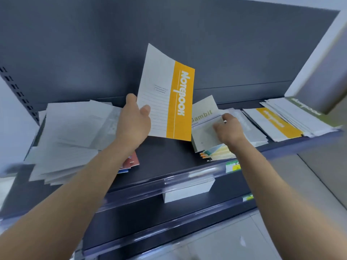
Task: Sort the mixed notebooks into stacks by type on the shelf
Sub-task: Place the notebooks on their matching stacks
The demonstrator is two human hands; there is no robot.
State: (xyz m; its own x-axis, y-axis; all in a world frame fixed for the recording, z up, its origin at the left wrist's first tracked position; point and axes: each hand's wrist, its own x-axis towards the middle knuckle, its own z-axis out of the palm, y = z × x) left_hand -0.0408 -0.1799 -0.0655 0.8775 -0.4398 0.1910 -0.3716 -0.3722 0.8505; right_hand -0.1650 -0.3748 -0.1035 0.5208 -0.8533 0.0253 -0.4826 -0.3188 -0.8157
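Mid-sort, roughly halfway by my read.

Left hand (134,121) grips a yellow notebook (165,98) at its lower left corner, thumb on the cover. It's held up at a tilt above the shelf (169,158), not placed yet.

Right hand (228,128) is on top of the Gambit stack (203,119), mid-shelf. Its fingers are bent at the top notebook's edge. Too blurred to tell if it's pinching or just pressing.

Looks done:
- Right stack (276,122) has a yellow-band cover on top, slightly fanned.
- A green notebook (304,109) lies just beyond it at the far right.

Still to do:
- Left pile (75,132) is a loose splay of pale notebooks, with red notebooks (132,162) poking out underneath by the forearm.
- Pastel notebooks (217,152) stick out under the Gambit stack, so that one's still mixed.

The held yellow one likely belongs on the right stack.
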